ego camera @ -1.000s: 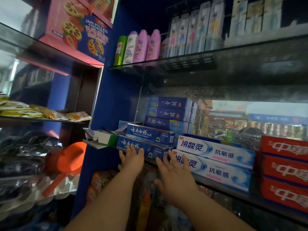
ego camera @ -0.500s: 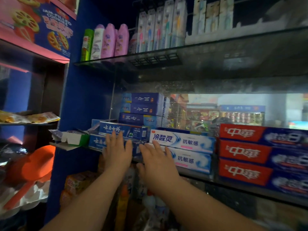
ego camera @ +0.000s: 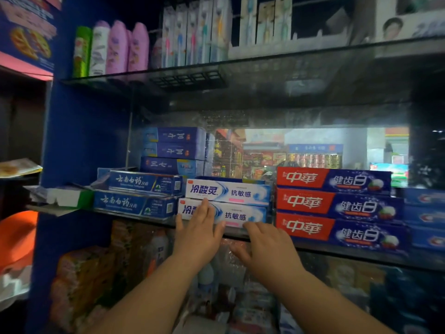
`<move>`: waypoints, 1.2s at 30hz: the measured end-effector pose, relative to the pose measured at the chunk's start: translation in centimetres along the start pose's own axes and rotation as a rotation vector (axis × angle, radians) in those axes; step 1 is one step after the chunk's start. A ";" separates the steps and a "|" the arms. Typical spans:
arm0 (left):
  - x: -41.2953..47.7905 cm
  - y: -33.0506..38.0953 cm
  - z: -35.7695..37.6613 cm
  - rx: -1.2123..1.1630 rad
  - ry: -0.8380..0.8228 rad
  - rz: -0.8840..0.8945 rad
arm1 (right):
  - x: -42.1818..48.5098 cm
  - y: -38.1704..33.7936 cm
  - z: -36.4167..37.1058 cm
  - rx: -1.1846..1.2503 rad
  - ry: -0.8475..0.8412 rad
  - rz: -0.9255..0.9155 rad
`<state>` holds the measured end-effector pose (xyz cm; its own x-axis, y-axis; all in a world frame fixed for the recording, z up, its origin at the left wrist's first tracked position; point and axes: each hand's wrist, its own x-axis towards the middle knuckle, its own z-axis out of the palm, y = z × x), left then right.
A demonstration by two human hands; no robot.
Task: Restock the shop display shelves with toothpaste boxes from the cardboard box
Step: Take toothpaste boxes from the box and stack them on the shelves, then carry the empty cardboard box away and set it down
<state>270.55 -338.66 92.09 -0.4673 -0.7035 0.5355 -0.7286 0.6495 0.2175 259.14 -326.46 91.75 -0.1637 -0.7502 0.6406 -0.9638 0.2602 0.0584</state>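
Two white-and-blue toothpaste boxes are stacked on the glass shelf [ego camera: 325, 249]: the upper box [ego camera: 228, 192] and the lower box [ego camera: 240, 214]. My left hand [ego camera: 198, 233] lies flat with straight fingers against the left part of the lower box's front. My right hand [ego camera: 267, 249] is spread just below that box's right end, fingertips at its bottom edge near the shelf's lip. To the left stand two dark blue toothpaste boxes [ego camera: 137, 196], to the right three red-and-blue toothpaste boxes [ego camera: 337, 206]. The cardboard box is out of view.
Behind the stacks is a pile of blue boxes [ego camera: 173, 150]. An upper glass shelf [ego camera: 289, 61] carries bottles [ego camera: 115, 49] and toothbrush packs [ego camera: 195, 32]. A small green-and-white box [ego camera: 69, 197] sits at the shelf's left end. Packaged goods [ego camera: 84, 280] fill the space below.
Both hands have moved right, from the dark blue boxes to the lower white-and-blue box. The view has shifted right too.
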 end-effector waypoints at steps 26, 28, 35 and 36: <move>-21.8 -5.1 3.7 0.006 -0.002 -0.445 | -11.5 -9.0 8.3 0.423 -0.033 -0.419; -26.0 -5.7 5.5 0.004 -0.047 -0.554 | -14.3 -9.5 10.5 0.468 -0.087 -0.449; -42.7 -8.1 14.6 -0.105 -0.274 -1.080 | -25.5 -10.2 21.2 0.522 -0.595 -0.457; -44.8 -8.3 16.2 -0.134 -0.305 -1.153 | -26.9 -10.1 22.9 0.522 -0.674 -0.437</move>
<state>289.40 -317.18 53.11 0.3132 -0.9184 -0.2419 -0.7466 -0.3955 0.5349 268.44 -322.80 56.40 0.3029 -0.9512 0.0586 -0.9140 -0.3073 -0.2650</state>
